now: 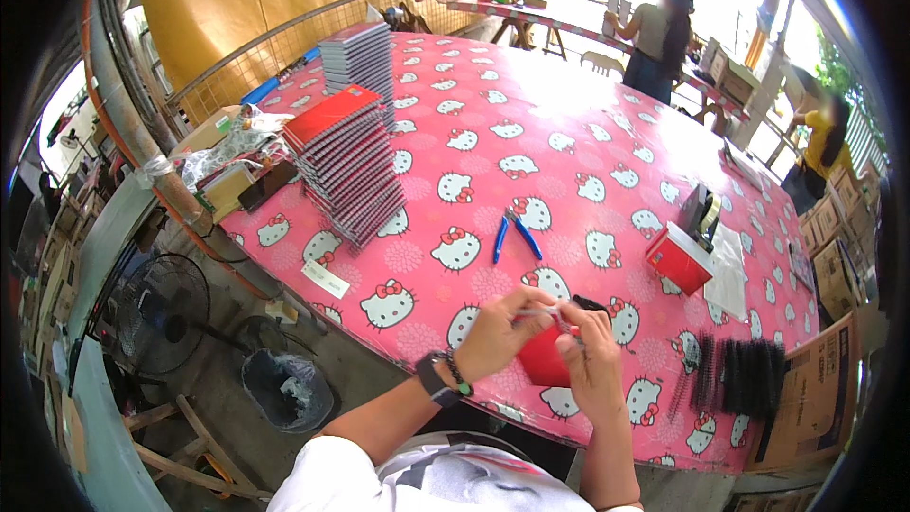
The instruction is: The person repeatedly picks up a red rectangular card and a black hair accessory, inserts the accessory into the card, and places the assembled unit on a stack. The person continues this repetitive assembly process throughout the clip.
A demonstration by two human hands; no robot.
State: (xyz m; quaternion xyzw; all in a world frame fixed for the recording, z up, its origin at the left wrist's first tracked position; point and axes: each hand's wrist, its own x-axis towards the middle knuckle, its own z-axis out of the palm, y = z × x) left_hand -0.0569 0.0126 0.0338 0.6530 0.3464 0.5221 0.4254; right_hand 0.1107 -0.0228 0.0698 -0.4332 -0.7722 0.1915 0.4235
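Note:
At the near edge of the table, both my hands are closed around the top edge of a red notebook. My left hand pinches it from the left, thumb and forefinger near the edge. My right hand grips from the right, fingers bent over the same edge. A small black piece shows behind the right fingers; its kind is unclear. The fingers hide most of the notebook's bound edge. Beyond my hands, blue-handled pliers lie with handles spread.
Spiral notebooks form a red-topped stack and a farther stack at left. Black spiral coils lie at right, near a red block and a tape dispenser. Two people stand beyond the pink table. A bin stands lower left.

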